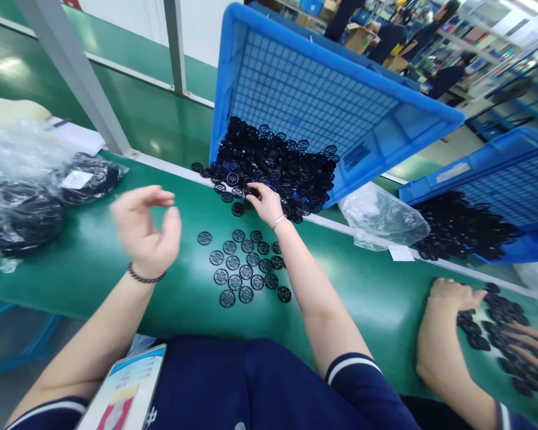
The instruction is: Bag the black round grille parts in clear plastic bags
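Note:
My left hand (147, 230) is raised over the left part of the green table, slightly blurred. Its fingers are curled with the thumb apart from them, and nothing shows between them. At the mouth of the tipped blue crate (372, 98), my right hand (268, 206) pinches a black spoked disc (250, 192), partly hidden by the fingers. Behind it, a heap of black spoked discs (273, 158) spills from the crate onto the table edge. Between my forearms, several matching discs (245, 272) lie flat and spread out in loose rows.
Plastic bags of black parts (24, 209) sit at the left. A clear bag (379, 215) lies right of the crate, near a second blue crate (488, 161) of black parts. On the right, a co-worker's hands (455, 295) handle dark discs. A grey metal post (76, 77) stands behind the table.

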